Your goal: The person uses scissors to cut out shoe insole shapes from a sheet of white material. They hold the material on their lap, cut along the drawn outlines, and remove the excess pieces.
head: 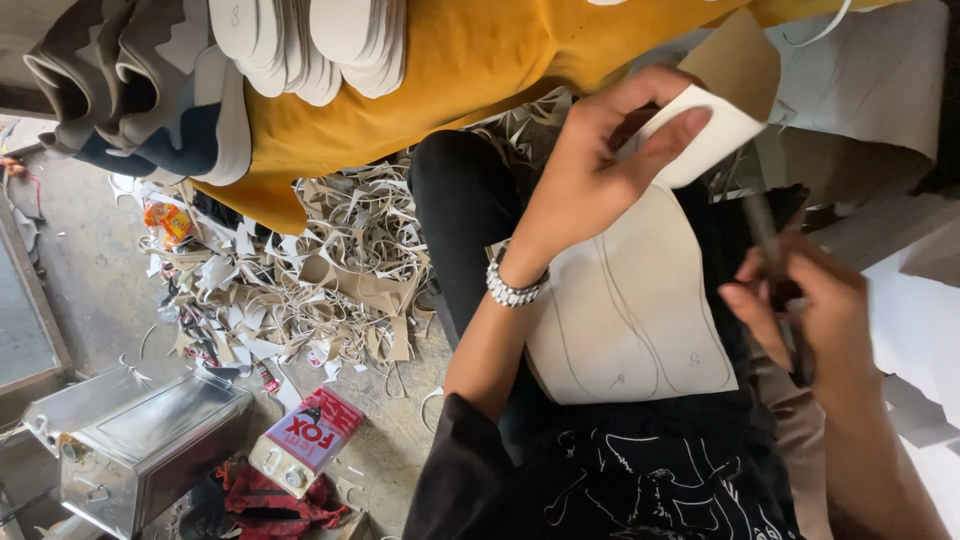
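My left hand (600,150) pinches the far end of a pale sheet (640,310) that lies over my lap, curling its tip up between thumb and fingers. Curved sole outlines are drawn on the sheet. A beaded bracelet (515,290) circles that wrist. My right hand (800,310) is closed around a thin dark tool (765,240), a pen or blade, whose tip points toward the sheet's right edge near the pinched end.
A yellow cloth (450,70) carries stacks of white cut sole shapes (300,40). A heap of paper offcuts (310,270) covers the floor. A metal box (140,440) and a red-and-white can (310,440) lie lower left. Brown sheets (860,100) hang at right.
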